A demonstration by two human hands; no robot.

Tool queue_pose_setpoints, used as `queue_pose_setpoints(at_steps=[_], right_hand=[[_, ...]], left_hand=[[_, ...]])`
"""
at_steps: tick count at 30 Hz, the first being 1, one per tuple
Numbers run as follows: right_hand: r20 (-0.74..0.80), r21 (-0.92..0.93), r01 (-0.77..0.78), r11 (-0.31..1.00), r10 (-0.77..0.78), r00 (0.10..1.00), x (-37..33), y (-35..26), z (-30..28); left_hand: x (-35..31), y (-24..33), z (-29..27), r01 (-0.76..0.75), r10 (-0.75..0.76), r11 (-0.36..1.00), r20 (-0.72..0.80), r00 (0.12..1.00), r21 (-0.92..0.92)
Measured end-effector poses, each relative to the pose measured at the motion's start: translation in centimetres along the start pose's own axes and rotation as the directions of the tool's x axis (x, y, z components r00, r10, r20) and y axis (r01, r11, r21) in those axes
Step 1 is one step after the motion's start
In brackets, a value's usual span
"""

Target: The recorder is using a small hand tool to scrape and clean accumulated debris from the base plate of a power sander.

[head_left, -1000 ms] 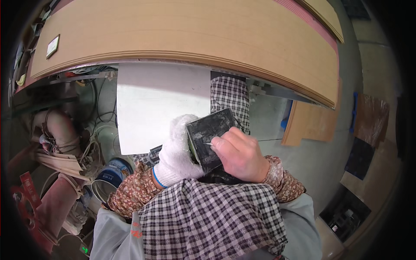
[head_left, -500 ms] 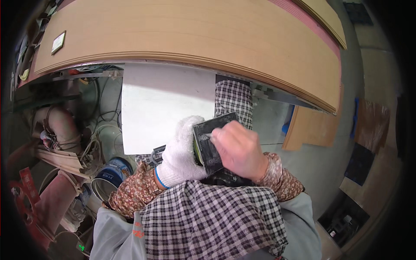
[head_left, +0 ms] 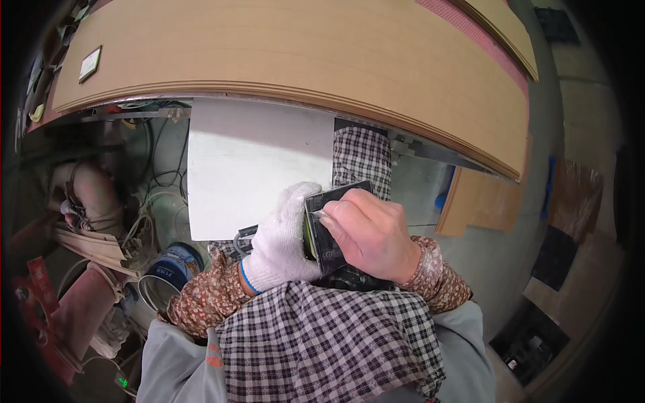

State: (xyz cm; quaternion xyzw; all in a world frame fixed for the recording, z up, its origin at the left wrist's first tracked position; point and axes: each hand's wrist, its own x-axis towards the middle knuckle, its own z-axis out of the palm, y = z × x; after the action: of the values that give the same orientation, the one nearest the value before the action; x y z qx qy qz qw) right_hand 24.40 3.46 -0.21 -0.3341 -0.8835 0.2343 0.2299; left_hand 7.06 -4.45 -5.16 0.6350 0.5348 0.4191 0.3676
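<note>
My left hand, in a white knitted glove with a blue cuff edge, grips what looks like a sheet sander. Its rectangular black pad, scuffed with pale dust, is turned up, and a strip of yellow-green body shows beside the glove. A grey cord loop shows at the left wrist. Over the pad, my bare right hand is closed with its fingertips pinched together against the surface. What the pinch holds, if anything, is too small to name. A white board lies across my lap, beyond the hands.
A stack of wood-coloured panels spans the far side, with a small labelled card on top. At left stand a blue paint bucket, a fat pipe and tangled cables. More panels lie on the floor at right.
My right hand has shifted slightly down over the pad, covering more of it. The sander has tilted and moved a little to the right in the left hand.
</note>
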Motion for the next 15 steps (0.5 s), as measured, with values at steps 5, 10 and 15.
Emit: queue_pose_setpoints(at_steps=[5, 10, 15], right_hand=[[-0.171, -0.13, -0.324, 0.937, 0.301, 0.938, -0.8, 3.9, -2.1], [0.013, 0.131, -0.503, 0.854, 0.506, 0.862, -5.6, 1.4, -3.4], [-0.022, 0.203, -0.609, 0.767, 0.625, 0.78, -8.8, -1.5, -1.5]], left_hand=[[-0.6, -0.4, 0.1, 0.032, -0.032, 0.999, -0.023, 0.999, -0.013], [-1.0, -0.9, 0.5, 0.1, -0.099, 0.992, 0.014, 0.995, -0.082], [-1.4, -0.9, 1.0, 0.104, -0.11, 0.988, -0.047, 0.993, -0.114]])
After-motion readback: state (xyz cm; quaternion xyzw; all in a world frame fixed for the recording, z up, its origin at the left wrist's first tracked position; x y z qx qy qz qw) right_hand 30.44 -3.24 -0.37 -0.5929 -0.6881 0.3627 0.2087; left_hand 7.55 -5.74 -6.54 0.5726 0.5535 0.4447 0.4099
